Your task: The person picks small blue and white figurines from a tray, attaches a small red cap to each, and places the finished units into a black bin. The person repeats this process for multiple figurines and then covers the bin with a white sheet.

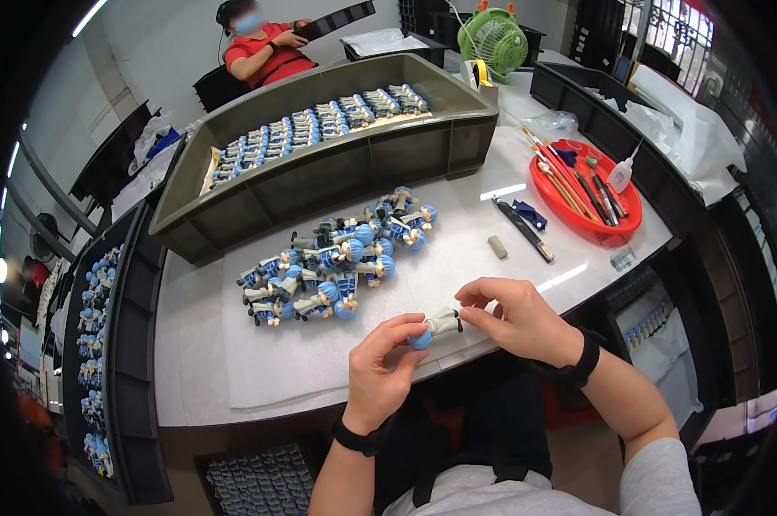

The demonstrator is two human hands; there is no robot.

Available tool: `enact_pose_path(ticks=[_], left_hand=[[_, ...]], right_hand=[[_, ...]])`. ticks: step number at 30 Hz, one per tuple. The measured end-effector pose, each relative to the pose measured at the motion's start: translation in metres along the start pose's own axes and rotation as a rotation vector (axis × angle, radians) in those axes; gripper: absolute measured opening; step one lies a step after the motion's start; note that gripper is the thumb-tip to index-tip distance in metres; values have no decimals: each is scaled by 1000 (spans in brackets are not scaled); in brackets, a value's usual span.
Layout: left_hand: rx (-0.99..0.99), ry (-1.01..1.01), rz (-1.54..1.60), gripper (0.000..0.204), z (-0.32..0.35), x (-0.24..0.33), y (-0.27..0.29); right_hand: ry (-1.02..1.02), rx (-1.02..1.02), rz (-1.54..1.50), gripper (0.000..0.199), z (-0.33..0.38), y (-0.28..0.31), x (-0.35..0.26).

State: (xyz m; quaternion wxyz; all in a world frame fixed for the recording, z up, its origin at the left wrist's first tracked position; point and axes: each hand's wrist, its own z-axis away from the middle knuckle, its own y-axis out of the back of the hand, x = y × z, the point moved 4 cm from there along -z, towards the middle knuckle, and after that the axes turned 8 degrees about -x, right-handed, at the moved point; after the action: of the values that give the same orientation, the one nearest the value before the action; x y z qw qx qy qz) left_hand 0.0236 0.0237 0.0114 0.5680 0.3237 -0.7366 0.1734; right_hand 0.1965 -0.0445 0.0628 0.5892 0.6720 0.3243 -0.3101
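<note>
A small figurine (441,323) with blue hair, pale grey clothes and black shoes lies sideways between my hands, above the table's near edge. My left hand (383,368) is closed on its blue-haired head end, thumb below and fingers above. At the other end, the thumb and forefinger of my right hand (517,320) pinch by the black shoes. Beyond my hands, a loose pile of similar blue-and-white figurines (326,258) lies on a white sheet (272,370) spread over the table.
A large grey-green bin (337,163) holds rows of figurines at the back. On the right are a red basin (596,225) of brushes, a dark knife-like tool (526,230) and a grey block (497,247). Black crates (139,361) flank the table. A person (264,52) sits beyond.
</note>
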Motion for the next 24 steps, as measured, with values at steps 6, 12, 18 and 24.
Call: enact_pose_path(ticks=[6, 12, 18, 24], left_hand=[[-3, 8, 0, 39, 0, -1, 0], [26, 13, -48, 35, 3, -5, -2], [15, 52, 47, 39, 2, 1, -2], [38, 70, -36, 38, 8, 7, 7]], right_hand=[[132, 160, 129, 34, 3, 2, -18], [447, 131, 126, 47, 5, -11, -99], [615, 173, -39, 24, 6, -39, -158], [635, -25, -23, 25, 15, -43, -176]])
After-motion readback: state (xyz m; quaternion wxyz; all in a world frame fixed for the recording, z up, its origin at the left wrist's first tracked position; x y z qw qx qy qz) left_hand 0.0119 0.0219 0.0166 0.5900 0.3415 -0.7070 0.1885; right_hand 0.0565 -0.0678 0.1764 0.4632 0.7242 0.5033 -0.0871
